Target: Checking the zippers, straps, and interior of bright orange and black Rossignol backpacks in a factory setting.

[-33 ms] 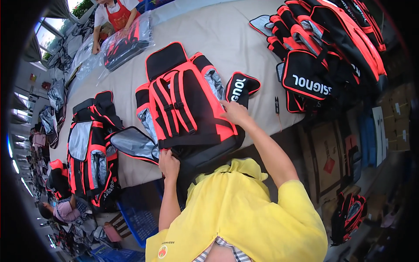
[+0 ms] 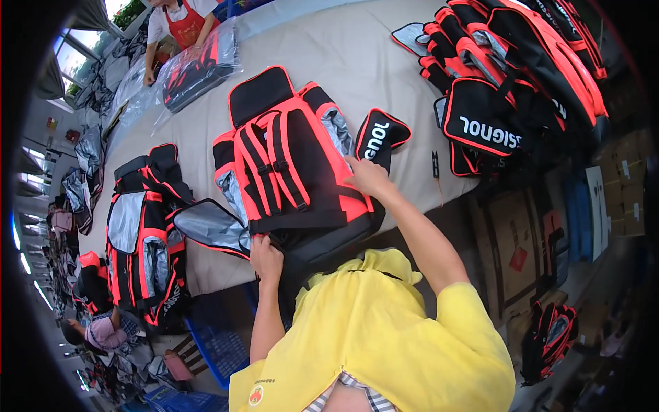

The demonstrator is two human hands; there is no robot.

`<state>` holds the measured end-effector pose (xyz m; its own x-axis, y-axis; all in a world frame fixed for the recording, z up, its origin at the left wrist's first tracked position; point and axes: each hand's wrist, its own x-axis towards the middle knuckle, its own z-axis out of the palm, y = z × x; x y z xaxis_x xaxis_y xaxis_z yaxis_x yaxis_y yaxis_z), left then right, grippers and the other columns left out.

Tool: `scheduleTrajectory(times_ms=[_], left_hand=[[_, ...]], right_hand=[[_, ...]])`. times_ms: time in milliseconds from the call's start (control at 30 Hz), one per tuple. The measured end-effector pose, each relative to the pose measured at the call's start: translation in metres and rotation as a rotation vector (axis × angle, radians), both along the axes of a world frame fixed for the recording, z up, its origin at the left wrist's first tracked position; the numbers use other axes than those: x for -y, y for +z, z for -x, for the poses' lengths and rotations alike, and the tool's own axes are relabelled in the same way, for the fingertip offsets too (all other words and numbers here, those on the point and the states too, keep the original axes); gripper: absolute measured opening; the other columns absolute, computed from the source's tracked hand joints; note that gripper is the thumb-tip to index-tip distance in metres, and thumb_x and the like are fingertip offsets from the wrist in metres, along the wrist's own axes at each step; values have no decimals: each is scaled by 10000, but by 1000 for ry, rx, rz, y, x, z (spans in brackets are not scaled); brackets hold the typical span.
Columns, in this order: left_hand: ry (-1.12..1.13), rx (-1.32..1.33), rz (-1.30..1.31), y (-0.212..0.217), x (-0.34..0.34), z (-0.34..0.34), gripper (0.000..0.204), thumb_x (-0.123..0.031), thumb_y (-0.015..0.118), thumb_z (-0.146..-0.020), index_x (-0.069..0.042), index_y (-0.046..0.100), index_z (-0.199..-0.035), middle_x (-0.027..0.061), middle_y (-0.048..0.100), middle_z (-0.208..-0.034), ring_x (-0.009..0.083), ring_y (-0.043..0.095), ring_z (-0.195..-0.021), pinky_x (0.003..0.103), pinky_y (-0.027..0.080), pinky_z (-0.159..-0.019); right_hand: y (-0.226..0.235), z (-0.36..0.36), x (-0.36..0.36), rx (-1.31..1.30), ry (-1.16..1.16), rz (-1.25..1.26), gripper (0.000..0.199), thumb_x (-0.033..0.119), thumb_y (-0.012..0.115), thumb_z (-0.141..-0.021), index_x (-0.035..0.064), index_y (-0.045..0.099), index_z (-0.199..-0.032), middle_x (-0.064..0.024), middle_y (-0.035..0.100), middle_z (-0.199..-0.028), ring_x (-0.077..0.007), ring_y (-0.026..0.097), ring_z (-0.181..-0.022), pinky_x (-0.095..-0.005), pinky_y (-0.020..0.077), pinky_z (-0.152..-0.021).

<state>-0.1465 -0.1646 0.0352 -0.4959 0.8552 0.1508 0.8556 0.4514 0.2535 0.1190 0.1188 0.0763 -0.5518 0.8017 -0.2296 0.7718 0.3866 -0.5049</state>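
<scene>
A black and bright coral backpack [image 2: 309, 165] lies on the cloth-covered table in front of me, its straps facing up. Silver-lined pockets show along both sides, and a black top flap [image 2: 261, 95] is spread out at its far end. My left hand [image 2: 266, 259] is closed on the near left corner of the backpack, by the base seam. At the right side, my right hand [image 2: 368, 177] grips the coral edge with bent fingers; their tips are partly hidden. An opened silver-lined flap [image 2: 209, 223] sticks out to the left, and a black side flap [image 2: 382, 137] to the right.
Another backpack [image 2: 141, 233] lies at the table's left. A heap of backpacks [image 2: 522, 75] fills the far right, with small black snips [image 2: 435, 165] nearby. Across the table, a person in a red apron [image 2: 187, 31] handles a plastic-wrapped backpack [image 2: 202, 69]. Blue crates [image 2: 220, 336] stand below.
</scene>
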Motion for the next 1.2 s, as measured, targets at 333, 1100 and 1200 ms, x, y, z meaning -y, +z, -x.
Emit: scheduleTrajectory(times_ms=[333, 1100, 1200], left_hand=[[22, -113, -59, -10, 1, -3, 214, -45, 631, -831, -44, 726, -1023, 142, 639, -1019, 374, 622, -968, 495, 520, -798], [67, -133, 53, -27, 0, 8, 189, -27, 608, -845, -11, 702, -1008, 168, 643, -1032, 385, 620, -1013, 491, 525, -879], [138, 149, -140, -3, -3, 24, 182, -4, 588, -868, -1, 695, -1014, 153, 656, -1057, 351, 629, -1014, 444, 516, -906]], right_hand=[[-14, -22, 20, -124, -171, -10, 368, 407, 730, -944, 54, 716, -1043, -196, 755, -1019, -414, 720, -1034, -534, 556, -867], [83, -85, 133, -2196, -429, 1480, 993, 796, 413, -981, 36, 344, -1617, -315, 229, -1693, -430, 171, -1605, -599, 196, -1290], [92, -84, 138, -2201, -320, 1496, 992, 799, 415, -979, 51, 337, -1626, -307, 223, -1699, -428, 154, -1610, -601, 177, -1293]])
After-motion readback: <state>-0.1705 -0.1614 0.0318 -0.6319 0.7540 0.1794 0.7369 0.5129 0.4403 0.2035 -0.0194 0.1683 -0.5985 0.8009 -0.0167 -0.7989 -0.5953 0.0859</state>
